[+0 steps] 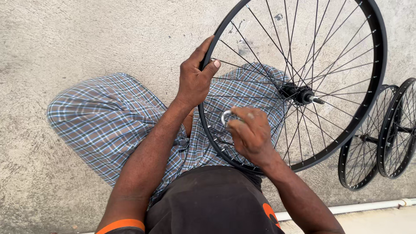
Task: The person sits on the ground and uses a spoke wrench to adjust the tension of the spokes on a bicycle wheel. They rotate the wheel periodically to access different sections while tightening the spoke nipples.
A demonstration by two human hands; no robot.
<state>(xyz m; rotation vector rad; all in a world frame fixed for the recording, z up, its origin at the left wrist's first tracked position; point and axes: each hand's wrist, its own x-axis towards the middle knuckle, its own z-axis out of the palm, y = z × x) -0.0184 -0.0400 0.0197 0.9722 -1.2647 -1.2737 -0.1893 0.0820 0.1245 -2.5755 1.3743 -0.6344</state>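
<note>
Large black metal bicycle wheel rim: smooth, semi-gloss. Thin steel spokes: dark, faint sheen. Small silver metal ring tool: bright, polished. Blue-grey checked cotton cloth: soft, matt. Grey concrete floor: rough, pitted. White plastic pipe: smooth.

Spoked bicycle wheel stands over person's lap, left hand on rim's left edge, right hand with spoke wrench inside among spokes. Two smaller wheels on concrete floor, right of it.
</note>
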